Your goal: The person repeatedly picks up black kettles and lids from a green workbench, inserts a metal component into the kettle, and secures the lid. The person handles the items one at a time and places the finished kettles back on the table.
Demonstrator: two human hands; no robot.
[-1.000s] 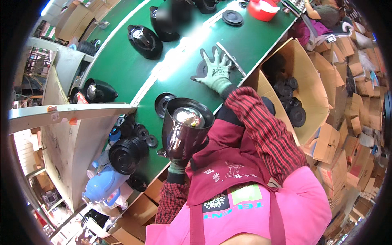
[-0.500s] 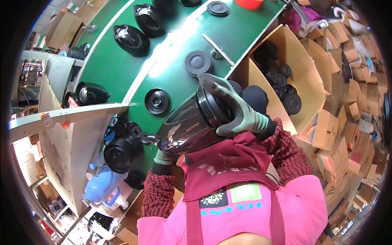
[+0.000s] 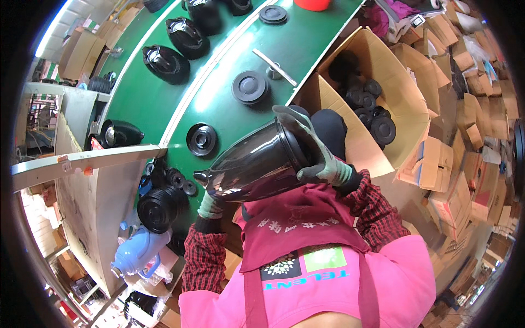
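A glossy black vacuum jug (image 3: pixel 246 167) lies sideways in front of my apron, its spout toward the left and its round base toward the right. My right hand (image 3: pixel 314 147), in a grey-green glove, is closed over the base end, thumb below and fingers above. My left hand (image 3: pixel 210 208) reaches behind the spout end; only its glove cuff shows and its fingers are hidden by the jug. On the green table (image 3: pixel 229 123) beyond the jug are a round black part with a raised centre (image 3: pixel 202 139) and a stack of black discs (image 3: pixel 250 87).
More black jugs (image 3: pixel 165 64) stand at the far left. A metal bar tool (image 3: pixel 275 68) and a red container (image 3: pixel 312 4) are farther back. At right stands an open carton (image 3: pixel 404 93) with black round parts. A blue jug (image 3: pixel 139 251) and stacked black rings (image 3: pixel 159 209) are at left.
The threaded ring visible at the jug's base end half a second ago no longer shows; the black base now meets the body. My right hand has turned slightly around it.
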